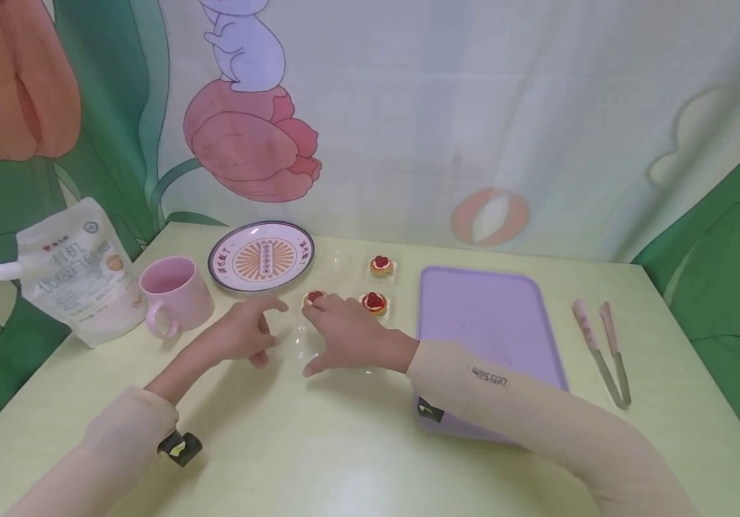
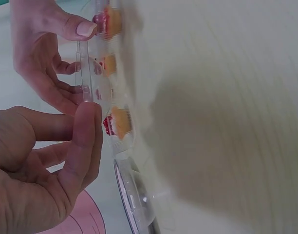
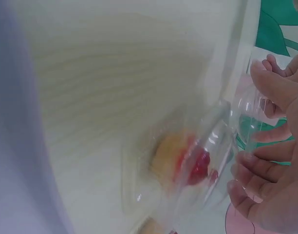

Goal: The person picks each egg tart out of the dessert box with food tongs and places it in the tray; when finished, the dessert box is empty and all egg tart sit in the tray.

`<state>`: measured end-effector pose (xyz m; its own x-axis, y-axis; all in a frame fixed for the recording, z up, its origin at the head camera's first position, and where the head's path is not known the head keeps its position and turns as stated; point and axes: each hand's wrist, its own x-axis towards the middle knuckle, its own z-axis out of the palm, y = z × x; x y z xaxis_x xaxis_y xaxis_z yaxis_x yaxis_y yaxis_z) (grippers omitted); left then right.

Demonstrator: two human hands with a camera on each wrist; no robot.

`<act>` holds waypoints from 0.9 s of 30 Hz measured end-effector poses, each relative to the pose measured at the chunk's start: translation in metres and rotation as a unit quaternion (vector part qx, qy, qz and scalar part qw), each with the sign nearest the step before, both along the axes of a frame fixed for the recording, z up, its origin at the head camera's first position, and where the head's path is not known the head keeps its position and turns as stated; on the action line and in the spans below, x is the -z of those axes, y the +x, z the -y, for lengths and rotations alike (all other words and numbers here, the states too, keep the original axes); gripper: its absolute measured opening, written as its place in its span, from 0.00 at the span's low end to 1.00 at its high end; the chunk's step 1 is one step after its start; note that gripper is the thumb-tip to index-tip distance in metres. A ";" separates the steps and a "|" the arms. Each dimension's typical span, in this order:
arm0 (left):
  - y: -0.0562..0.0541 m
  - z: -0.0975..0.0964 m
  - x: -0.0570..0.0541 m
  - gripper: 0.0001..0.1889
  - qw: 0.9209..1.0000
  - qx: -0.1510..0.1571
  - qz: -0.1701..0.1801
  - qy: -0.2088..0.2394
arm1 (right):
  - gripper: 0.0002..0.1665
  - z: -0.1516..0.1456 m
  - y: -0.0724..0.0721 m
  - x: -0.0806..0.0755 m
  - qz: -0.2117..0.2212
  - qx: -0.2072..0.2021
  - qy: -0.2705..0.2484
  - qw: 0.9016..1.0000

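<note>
With my right grip [image 1: 349, 334] I'm pinching a clear plastic lid [image 2: 86, 73] across its edges, probably steadying it near the berry-topped tarts [image 1: 375, 303]; my left grip [image 1: 243, 332] is hovering spread, just left.

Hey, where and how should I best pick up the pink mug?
Probably by its handle, left hand coming from the near side: the pink mug stands upright with its handle jutting toward you and leftward, while the white pouch crowds its left.

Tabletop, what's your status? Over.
Right hand holding clear lid above tarts. Left hand close beside. No obvious obstruction; purple tray beneath right sleeve.
</note>
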<state>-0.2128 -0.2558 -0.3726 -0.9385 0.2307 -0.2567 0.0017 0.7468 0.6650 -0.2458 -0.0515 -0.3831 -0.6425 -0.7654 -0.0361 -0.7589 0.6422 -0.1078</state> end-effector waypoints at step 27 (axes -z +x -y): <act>0.001 -0.003 0.016 0.29 0.996 -0.025 -0.030 -0.075 | 0.48 0.008 -0.003 0.013 0.004 0.032 0.054 0.998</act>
